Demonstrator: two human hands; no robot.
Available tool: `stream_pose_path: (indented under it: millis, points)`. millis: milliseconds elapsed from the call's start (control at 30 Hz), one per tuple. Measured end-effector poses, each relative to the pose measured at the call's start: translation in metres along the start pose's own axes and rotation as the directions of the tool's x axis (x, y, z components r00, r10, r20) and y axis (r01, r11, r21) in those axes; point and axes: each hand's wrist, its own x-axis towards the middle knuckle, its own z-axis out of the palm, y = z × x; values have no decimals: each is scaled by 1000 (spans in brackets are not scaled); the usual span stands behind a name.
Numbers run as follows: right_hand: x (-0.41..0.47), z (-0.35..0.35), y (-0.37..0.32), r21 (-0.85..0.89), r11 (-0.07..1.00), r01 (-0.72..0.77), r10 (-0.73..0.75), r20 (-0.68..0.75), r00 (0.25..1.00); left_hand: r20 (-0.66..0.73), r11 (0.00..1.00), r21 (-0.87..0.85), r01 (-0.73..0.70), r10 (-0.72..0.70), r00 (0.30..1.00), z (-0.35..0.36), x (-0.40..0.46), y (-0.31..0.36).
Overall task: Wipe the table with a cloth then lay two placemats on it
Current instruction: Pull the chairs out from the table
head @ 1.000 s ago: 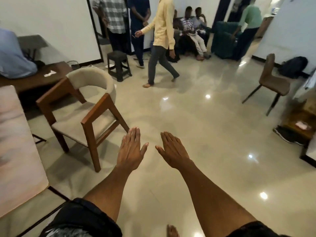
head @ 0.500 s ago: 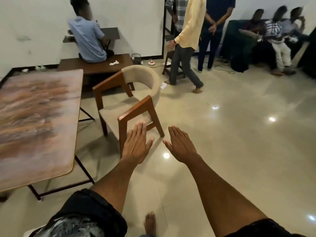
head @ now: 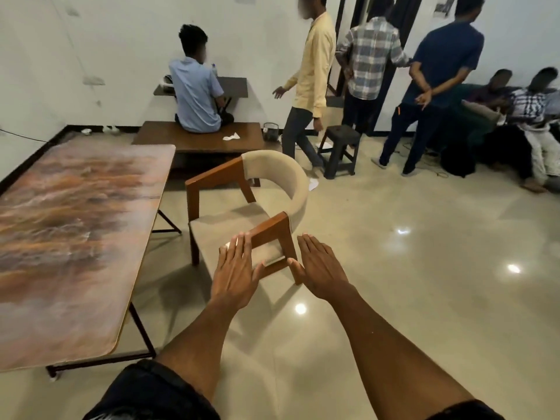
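The table (head: 69,237) with a streaked brown and orange top on black metal legs stands at the left. Nothing lies on its top. No cloth or placemat shows near it. My left hand (head: 235,269) and my right hand (head: 322,268) are stretched out in front of me, palms down, fingers straight, holding nothing. They hover in the air over the floor, in line with the near armrest of a chair, to the right of the table.
A wooden armchair (head: 251,204) with beige padding stands just right of the table. Behind it is a low dark wooden bench (head: 206,140) with a person sitting on it and a white crumpled cloth or tissue (head: 231,136). A black stool (head: 341,150) and several people occupy the far right.
My view has swung left, bringing the table and the seated person into sight. Both hands stay outstretched and flat. The person in yellow has walked toward the back.
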Motion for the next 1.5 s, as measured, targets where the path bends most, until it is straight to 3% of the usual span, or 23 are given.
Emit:
stream_pose_path:
  millis: [267,700,833,1100,1500]
  points:
    - [98,2,56,23,995,97,-97,33,995,-7,994,21,111,-110,994,8,82,6]
    - [272,-29,170,-17,961,276,-273,106,956,-60,964,9,266,-265,962,21,240,70]
    - [296,-13,192,-32,944,329,-321,143,936,-17,957,4,291,-291,957,38,262,74]
    - [376,3,214,43,963,266,-269,208,940,38,947,-8,321,-321,946,62,349,55]
    - [477,-15,229,10,961,278,-274,208,939,23,939,6,344,-344,939,53,459,46]
